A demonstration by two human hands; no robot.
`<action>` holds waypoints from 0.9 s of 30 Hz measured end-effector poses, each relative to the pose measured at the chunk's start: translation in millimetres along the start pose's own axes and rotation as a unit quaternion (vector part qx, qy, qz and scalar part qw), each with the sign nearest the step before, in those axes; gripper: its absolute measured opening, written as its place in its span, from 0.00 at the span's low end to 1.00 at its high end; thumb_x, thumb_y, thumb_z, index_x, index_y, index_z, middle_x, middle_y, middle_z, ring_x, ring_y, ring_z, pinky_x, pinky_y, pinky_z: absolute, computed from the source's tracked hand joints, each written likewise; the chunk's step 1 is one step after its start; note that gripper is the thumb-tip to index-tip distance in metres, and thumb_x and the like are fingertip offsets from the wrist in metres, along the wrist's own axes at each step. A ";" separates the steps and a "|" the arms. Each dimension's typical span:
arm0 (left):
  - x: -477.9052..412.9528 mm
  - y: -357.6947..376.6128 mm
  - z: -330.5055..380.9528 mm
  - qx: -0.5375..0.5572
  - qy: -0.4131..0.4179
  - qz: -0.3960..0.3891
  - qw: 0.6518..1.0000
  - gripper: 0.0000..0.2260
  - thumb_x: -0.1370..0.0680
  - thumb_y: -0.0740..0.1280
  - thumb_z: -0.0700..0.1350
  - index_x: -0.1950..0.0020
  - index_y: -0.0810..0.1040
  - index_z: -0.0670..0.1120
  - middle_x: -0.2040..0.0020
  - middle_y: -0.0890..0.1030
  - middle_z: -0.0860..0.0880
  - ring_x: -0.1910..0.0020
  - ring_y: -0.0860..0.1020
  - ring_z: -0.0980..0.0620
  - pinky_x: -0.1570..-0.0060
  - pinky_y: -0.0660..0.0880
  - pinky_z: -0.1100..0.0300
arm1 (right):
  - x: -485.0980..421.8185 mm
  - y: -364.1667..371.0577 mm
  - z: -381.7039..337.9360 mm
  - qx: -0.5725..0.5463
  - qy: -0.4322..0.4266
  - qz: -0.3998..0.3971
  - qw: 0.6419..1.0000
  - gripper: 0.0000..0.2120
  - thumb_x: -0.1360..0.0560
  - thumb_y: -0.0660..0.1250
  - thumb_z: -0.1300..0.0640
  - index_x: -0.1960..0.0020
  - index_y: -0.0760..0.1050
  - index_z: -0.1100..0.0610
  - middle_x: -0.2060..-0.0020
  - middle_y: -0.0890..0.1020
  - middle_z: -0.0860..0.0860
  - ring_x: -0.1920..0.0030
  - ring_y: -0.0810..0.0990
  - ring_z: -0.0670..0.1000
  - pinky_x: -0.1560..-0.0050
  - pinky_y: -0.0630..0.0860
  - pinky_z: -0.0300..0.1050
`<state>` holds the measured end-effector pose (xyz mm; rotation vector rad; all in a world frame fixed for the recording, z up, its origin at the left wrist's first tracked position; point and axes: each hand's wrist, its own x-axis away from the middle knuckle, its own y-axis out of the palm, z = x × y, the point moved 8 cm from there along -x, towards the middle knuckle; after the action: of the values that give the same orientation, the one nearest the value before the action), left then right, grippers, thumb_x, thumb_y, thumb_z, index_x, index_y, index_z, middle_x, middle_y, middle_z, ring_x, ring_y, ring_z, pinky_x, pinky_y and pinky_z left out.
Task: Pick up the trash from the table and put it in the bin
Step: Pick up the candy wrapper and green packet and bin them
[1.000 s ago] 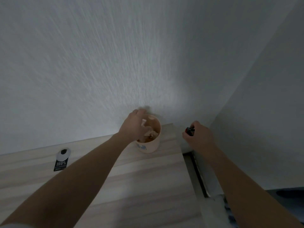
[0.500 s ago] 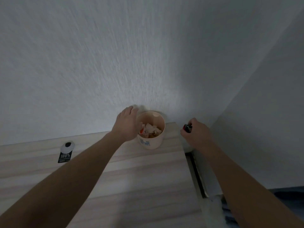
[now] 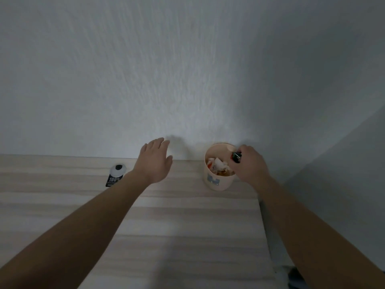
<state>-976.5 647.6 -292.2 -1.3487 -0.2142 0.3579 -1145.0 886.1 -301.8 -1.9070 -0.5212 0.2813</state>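
Note:
A small cream bin (image 3: 216, 183) with a blue print stands at the back right of the wooden table (image 3: 166, 226), against the wall. Crumpled white and orange scraps (image 3: 217, 164) fill it. My right hand (image 3: 251, 164) hovers over the bin's right rim, shut on a small dark object (image 3: 236, 157) held above the opening. My left hand (image 3: 155, 159) is open with fingers spread, palm down, over the table's back edge to the left of the bin, holding nothing.
A black-and-white packet (image 3: 115, 176) printed "100%" lies flat on the table left of my left forearm. A grey wall (image 3: 187, 80) rises right behind the table. The table's right edge (image 3: 265, 226) drops to a gap beside a side wall.
My left hand pulled out of the bin and moved left, open. My right hand carried the dark object leftward from beside the table edge to above the bin.

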 end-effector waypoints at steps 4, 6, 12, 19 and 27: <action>8.4 0.6 -23.1 0.007 -0.015 -0.004 1.000 0.24 0.20 0.58 0.50 0.26 0.61 0.43 0.25 0.64 0.42 0.26 0.60 0.43 0.27 0.57 0.46 | -15.5 5.5 -8.4 0.019 -0.006 -0.006 1.000 0.15 0.27 0.66 0.45 0.50 0.71 0.55 0.56 0.74 0.52 0.59 0.75 0.53 0.61 0.69 0.45; 8.5 0.3 -32.7 0.007 -0.021 -0.006 1.000 0.24 0.20 0.59 0.50 0.26 0.62 0.43 0.26 0.64 0.42 0.26 0.61 0.43 0.28 0.57 0.46 | -22.7 9.4 -13.7 0.017 -0.011 -0.009 1.000 0.14 0.27 0.66 0.45 0.50 0.70 0.55 0.56 0.74 0.52 0.59 0.75 0.53 0.61 0.69 0.46; -4.0 4.7 -41.8 0.012 -0.025 -0.011 1.000 0.23 0.20 0.58 0.49 0.26 0.62 0.44 0.26 0.65 0.43 0.27 0.61 0.43 0.27 0.57 0.46 | -36.1 29.2 -24.4 0.018 -0.025 -0.021 0.999 0.18 0.29 0.68 0.44 0.46 0.70 0.54 0.53 0.74 0.51 0.57 0.75 0.52 0.58 0.72 0.46; -14.8 14.3 -32.8 0.017 -0.015 -0.014 1.000 0.23 0.20 0.58 0.49 0.26 0.62 0.44 0.26 0.65 0.43 0.27 0.62 0.44 0.27 0.58 0.47 | -39.3 35.5 -22.5 0.020 -0.057 -0.030 0.998 0.37 0.32 0.71 0.41 0.30 0.62 0.54 0.35 0.71 0.55 0.38 0.72 0.58 0.41 0.73 0.55; -11.9 12.4 -19.2 0.023 -0.008 -0.016 1.000 0.23 0.20 0.58 0.49 0.26 0.62 0.43 0.26 0.65 0.43 0.27 0.61 0.44 0.27 0.57 0.46 | -27.6 10.9 -19.7 0.056 -0.079 0.025 0.995 0.38 0.28 0.67 0.41 0.26 0.57 0.56 0.26 0.64 0.54 0.27 0.61 0.57 0.31 0.66 0.57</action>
<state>-982.3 628.0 -307.8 -1.2960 -0.2387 0.3454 -1158.4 853.3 -305.6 -1.7993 -0.5514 0.4872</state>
